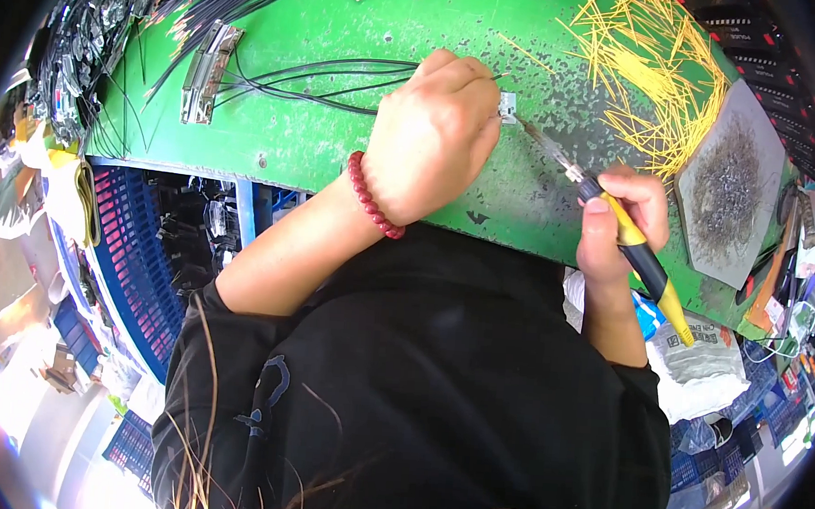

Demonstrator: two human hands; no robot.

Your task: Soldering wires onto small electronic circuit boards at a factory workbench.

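Note:
My right hand (620,216) grips a yellow-and-black soldering iron (648,265) like a pen. The iron's tip points up and left, close to a small silvery-white part (508,108) at the fingertips of my left hand (442,117); whether they touch is too small to tell. My left hand, with a red bead bracelet at its wrist, is closed palm down over several black wires (321,67). Its fingertips are mostly hidden behind the knuckles. On the left, the wires run to a shiny, slightly curved strip-shaped part (210,73) lying on the green tabletop (293,149).
Thin yellow sticks or wires (652,64) are scattered at the far right. Beside them lies a grey slab (729,190) with dark residue. A bundle of black wires (227,5) and shiny dark parts (79,57) occupy the far left. A blue crate (132,256) stands below the table's left edge.

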